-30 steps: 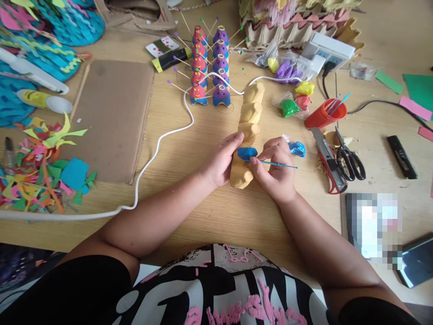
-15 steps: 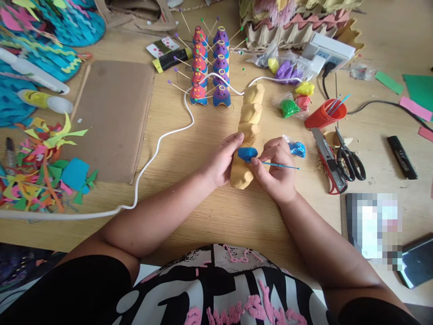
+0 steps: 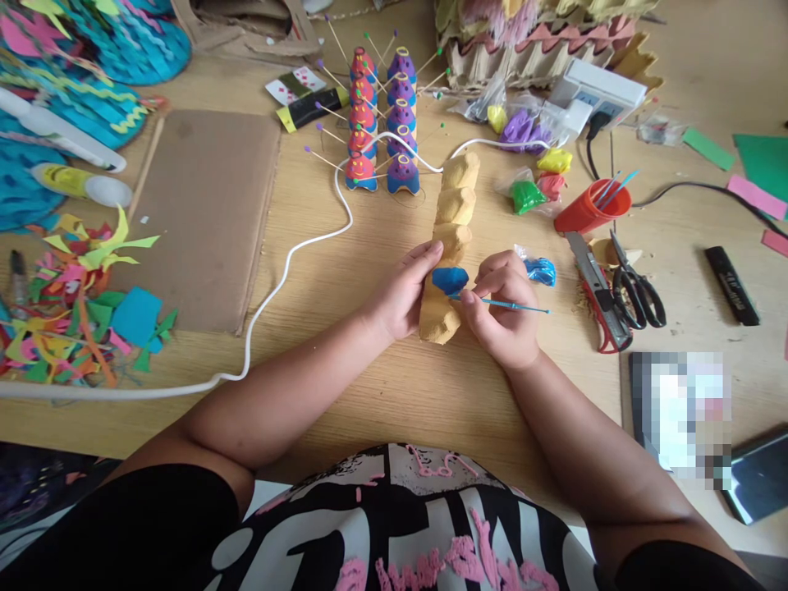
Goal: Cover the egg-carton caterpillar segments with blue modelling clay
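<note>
Over to the wooden counter (image 3: 345,287), and straight to a heap of paper scraps (image 3: 86,312) at the left, beside a flat cardboard sheet (image 3: 203,213)! Now to two painted egg-carton rows (image 3: 403,135), past a looping white cord (image 3: 288,263), then right, to a red cup (image 3: 594,205), scissors (image 3: 637,295) beside a box cutter (image 3: 600,300), a black marker (image 3: 731,286), and down to a phone (image 3: 760,476) near the front edge!

Two painted strips (image 3: 360,171), one yellow strip (image 3: 455,205), one red cup (image 3: 591,207), one utility knife (image 3: 594,287), one pair of scissors (image 3: 639,297)
</note>
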`<state>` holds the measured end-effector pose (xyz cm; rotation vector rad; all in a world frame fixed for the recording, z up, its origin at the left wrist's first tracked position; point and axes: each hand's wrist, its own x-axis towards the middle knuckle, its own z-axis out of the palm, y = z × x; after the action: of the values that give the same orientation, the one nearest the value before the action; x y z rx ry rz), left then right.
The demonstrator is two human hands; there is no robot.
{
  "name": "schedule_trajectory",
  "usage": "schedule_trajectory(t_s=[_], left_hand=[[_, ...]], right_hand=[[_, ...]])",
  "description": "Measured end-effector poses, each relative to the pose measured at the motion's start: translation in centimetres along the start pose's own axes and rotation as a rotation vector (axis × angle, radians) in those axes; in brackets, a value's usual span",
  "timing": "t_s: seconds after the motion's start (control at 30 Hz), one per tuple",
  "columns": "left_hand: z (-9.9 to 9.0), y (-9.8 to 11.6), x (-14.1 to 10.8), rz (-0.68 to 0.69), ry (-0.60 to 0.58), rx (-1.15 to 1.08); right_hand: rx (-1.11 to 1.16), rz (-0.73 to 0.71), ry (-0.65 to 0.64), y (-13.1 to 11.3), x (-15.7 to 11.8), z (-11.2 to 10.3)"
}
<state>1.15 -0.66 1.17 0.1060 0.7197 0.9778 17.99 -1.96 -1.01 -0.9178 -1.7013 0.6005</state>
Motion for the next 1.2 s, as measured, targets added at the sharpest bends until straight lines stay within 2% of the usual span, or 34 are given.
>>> schedule_trajectory(t_s=[0.17, 0.37, 0.63, 0.8, 0.9, 1.2], left_hand=[[-0.32, -0.04, 0.18, 0.005, -0.023, -0.030], [-0.21, -0.17, 0.12, 0.026, -0.020, -0.017], [-0.32, -0.14, 0.19, 0.019, 0.005, 0.002], [-0.28, -0.17, 0.22, 0.030, 0.006, 0.016], [-0.36, -0.28, 0.29, 0.063, 0.027, 0.055], [-0.40, -0.28, 0.36, 0.098, -0.005, 0.075]], right_hand=[[-0.040, -0.002, 0.058, 0.17, -0.17, 0.00], [-0.011, -0.018, 0.051, -0.10, 0.02, 0.04], [0.012, 0.045, 0.056, -0.25, 0.28, 0.15], [0.036, -0.004, 0.058, 0.02, 0.15, 0.12], [-0.012, -0.036, 0.058, 0.17, 0.10, 0.15], [-0.086, -0.153, 0.072, -0.02, 0.09, 0.20]])
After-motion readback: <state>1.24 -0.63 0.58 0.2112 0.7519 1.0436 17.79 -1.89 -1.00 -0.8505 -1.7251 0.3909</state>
